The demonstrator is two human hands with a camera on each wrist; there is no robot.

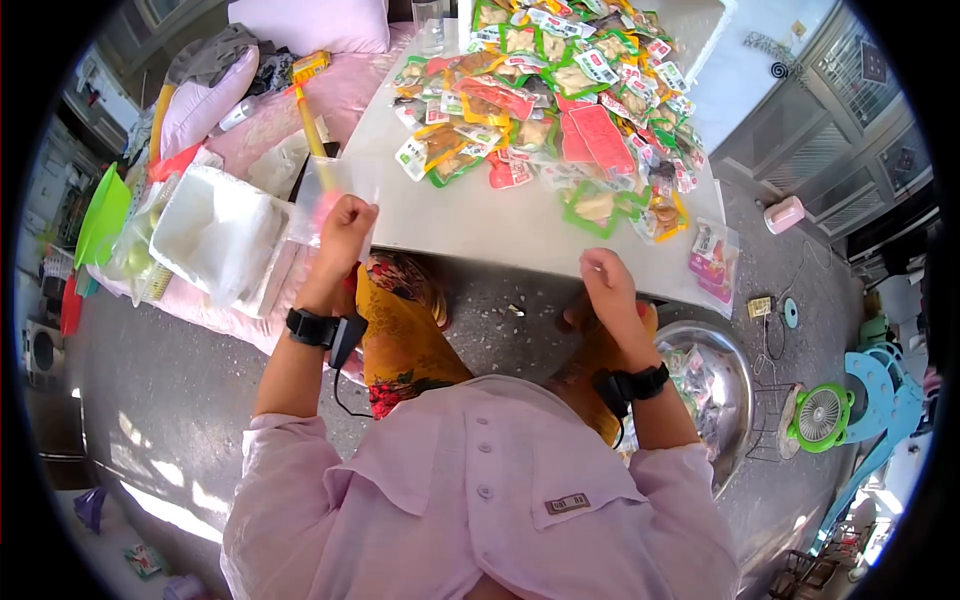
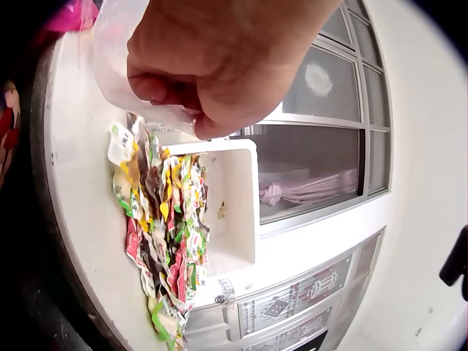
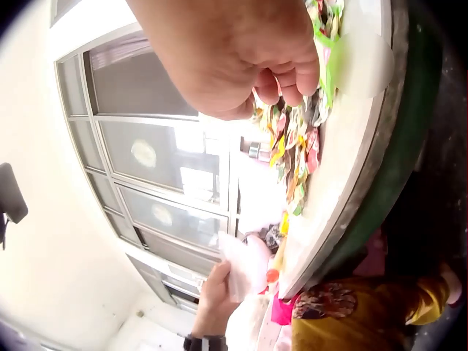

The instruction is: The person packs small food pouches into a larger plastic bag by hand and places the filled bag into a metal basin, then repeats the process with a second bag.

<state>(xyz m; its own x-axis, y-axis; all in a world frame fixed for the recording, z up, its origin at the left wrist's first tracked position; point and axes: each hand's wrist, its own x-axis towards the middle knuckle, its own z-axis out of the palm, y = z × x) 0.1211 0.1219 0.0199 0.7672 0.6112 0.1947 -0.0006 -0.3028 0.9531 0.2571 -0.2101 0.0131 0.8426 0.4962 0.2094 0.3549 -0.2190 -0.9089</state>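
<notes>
My left hand (image 1: 345,228) pinches a clear plastic bag (image 1: 362,178) at the table's left corner. In the left wrist view the same bag (image 2: 117,66) hangs thin and translucent from the curled fingers. My right hand (image 1: 610,290) is over the table's front edge, its fingers loosely bent with nothing visible in them. Just beyond it lies a green-edged food packet (image 1: 593,207). A big heap of small sealed food packets (image 1: 520,100), red, green, yellow and white, spreads over the table (image 1: 450,220).
Behind the heap stands a white foam box (image 1: 708,35). Another foam box (image 1: 205,185) sits at the left on a pink-covered bed. A clear bag of pink packs (image 1: 712,260) lies at the right corner. A metal basin (image 1: 745,400) holding packets stands beside my right arm, near a green fan (image 1: 822,418).
</notes>
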